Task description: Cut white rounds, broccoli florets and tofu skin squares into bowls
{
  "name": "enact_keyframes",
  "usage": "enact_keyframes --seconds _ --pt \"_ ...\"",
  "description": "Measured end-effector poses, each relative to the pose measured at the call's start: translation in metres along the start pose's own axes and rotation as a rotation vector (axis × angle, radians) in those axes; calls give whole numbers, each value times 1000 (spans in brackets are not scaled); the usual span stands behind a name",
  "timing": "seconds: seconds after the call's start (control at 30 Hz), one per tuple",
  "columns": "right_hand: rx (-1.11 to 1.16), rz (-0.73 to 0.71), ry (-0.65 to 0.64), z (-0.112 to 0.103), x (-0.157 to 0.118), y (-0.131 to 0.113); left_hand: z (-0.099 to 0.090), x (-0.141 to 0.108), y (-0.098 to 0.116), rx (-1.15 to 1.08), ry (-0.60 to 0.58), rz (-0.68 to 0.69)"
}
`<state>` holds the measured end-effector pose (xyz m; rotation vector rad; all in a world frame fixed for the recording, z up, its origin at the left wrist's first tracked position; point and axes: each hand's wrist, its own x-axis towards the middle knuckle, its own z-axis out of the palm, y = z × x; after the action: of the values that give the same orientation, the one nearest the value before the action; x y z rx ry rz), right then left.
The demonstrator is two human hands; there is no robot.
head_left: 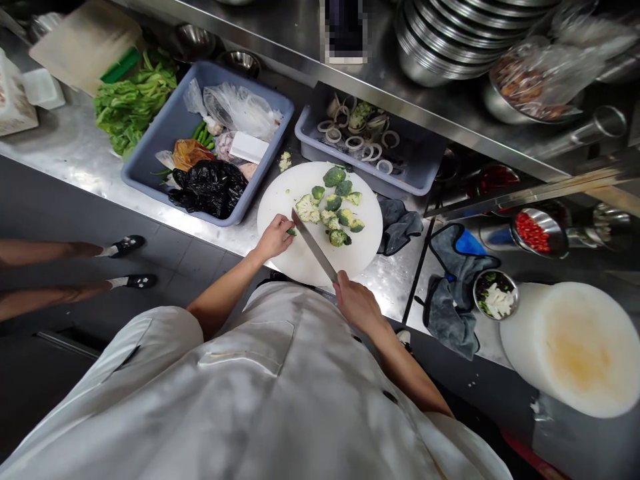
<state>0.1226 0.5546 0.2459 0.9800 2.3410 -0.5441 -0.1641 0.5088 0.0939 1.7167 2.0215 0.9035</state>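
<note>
My right hand is closed round the handle of a kitchen knife, whose blade points up and left across a round white cutting board. My left hand is at the board's left side, its fingers pinched on a small green broccoli piece near the knife's tip. Mostly hidden by the fingers, that piece shows only in part. Several cut broccoli florets lie beyond the blade, over the middle and far side of the board.
Left stands a blue-grey tub of bagged food, beside leafy greens. Behind the board, another tub holds pale rings. Dark cloths lie to the right, with a second cutting board farther off. A steel shelf overhangs the counter.
</note>
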Motion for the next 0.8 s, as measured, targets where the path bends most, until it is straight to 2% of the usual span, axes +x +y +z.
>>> enact_keyframes --seconds 0.13,0.23,0.33,0.47,0.57,0.63,0.73,0.8 --pt "20 -18 -32 -6 -8 6 -2 4 -5 2 -11 60" --pt "53 -31 -37 -7 0 5 0 3 -7 -17 -4 59" --pt "74 -48 -12 -6 31 -7 1 3 -8 -30 3 52" --pt "114 -60 68 -6 90 -25 -1 8 -5 -71 -18 31" --pt "165 -89 135 -8 108 -16 -5 15 -3 -112 -47 -65" --pt "168 -122 145 -6 97 2 -12 17 -2 -168 -47 -206" --pt "66 -97 112 10 57 33 -33 14 -1 -423 -17 -427" --pt "-37 -94 124 28 34 46 -50 9 2 -614 3 -464"
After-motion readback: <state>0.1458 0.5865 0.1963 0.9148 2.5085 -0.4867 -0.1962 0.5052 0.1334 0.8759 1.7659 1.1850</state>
